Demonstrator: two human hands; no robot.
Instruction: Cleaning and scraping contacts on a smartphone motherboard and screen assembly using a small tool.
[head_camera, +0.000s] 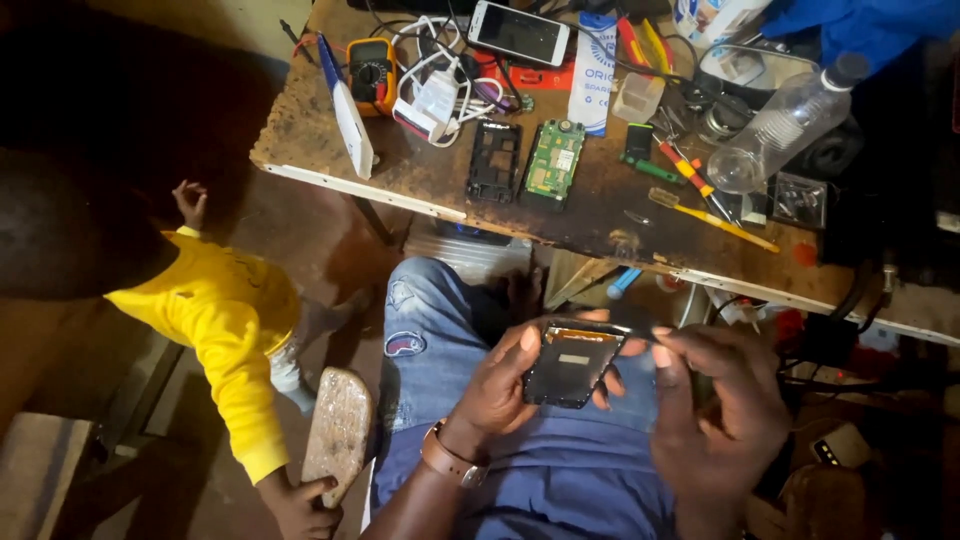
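Note:
My left hand (500, 385) holds a small dark phone screen module (572, 362) over my lap, its back with an orange-brown panel facing up. My right hand (715, 400) is at its right edge, with the thumb and fingertips touching the top right corner. A brown wristwatch (450, 462) sits on my left wrist. On the worn wooden bench (420, 180) in front lie a black phone frame (494, 160) and a green circuit board (553, 160), side by side.
The bench also carries a white smartphone (520, 32), an orange multimeter (372, 70), white cables (440, 90), screwdrivers (700, 190) and a clear plastic bottle (780, 125). At left a person in a yellow top (225, 330) touches a wooden stool seat (338, 430).

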